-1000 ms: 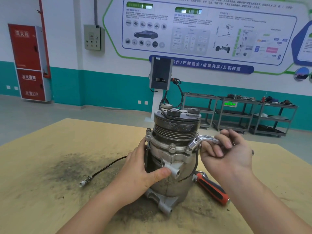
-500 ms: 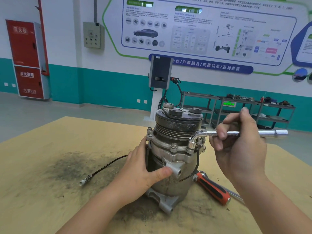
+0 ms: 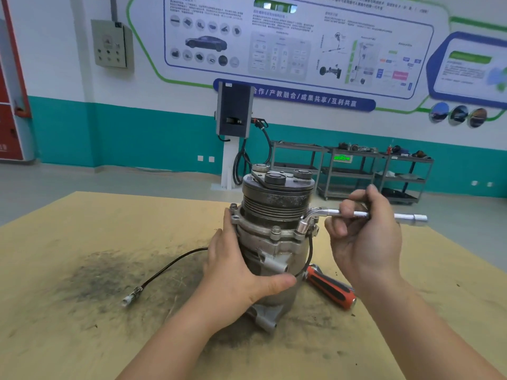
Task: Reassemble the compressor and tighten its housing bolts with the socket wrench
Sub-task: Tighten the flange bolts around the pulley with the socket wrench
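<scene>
Swung from the near side out toward 3 o'clock over the past second, the wrench (image 3: pixel 356 214) handle now points away from the compressor (image 3: pixel 274 234), which stands upright at the middle of the counter (image 3: pixel 82 229). At 9 o'clock of the housing, the left hand (image 3: pixel 233 270) wraps the body, thumb pressed across the front, bracing it. A black lead (image 3: pixel 170 266) trails from the compressor toward 8 o'clock, ending in a white plug. At 3 o'clock, the right hand (image 3: pixel 365 237) pinches the wrench shaft, its socket seated on a flange bolt (image 3: pixel 303 227). An orange-handled tool (image 3: pixel 332 289) lies on the counter at 4 o'clock, just beside the base.

Tightening the housing bolts appears under way; the next move likely calls for another steady sweep of the handle with the body held still, then the neighbouring bolt (image 3: pixel 275 230).

Behind, a blue wall banner (image 3: pixel 296 96) reads "合作/产教融合/成果共享/互利共赢"; the poster text above is too small to read.
</scene>
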